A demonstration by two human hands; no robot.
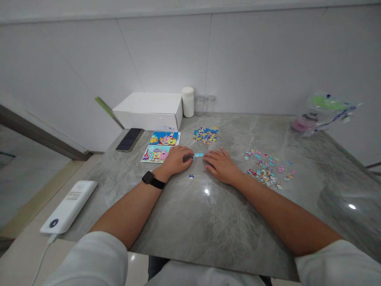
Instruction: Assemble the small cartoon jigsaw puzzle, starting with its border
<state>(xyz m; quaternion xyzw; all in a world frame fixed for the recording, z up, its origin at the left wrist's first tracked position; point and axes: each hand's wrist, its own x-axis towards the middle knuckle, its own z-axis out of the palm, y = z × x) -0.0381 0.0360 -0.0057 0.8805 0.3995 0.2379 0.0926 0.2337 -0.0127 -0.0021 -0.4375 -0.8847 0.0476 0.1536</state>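
A short light-blue strip of jigsaw puzzle pieces [199, 155] lies flat on the table between my two hands. At its left end, the fingers of my left hand [179, 159] are bent and close around the edge; the exact contact is partly hidden. My right hand [220, 165] rests with fingers stretched and slightly apart, its fingertips touching the strip's right end. One loose puzzle piece [191, 176], blue and white, lies nearer to me. Left of the strip are two cartoon picture cards [156, 154], the lower one partly covered by my left hand.
Loose piles of puzzle pieces lie at the back [206, 135] and right [266, 174]. A white box [149, 107], white bottle [187, 102] and two glasses [210, 105] stand behind. A phone [129, 140] and power bank [70, 206] are left; a plastic-wrapped cup [308, 121] stands right.
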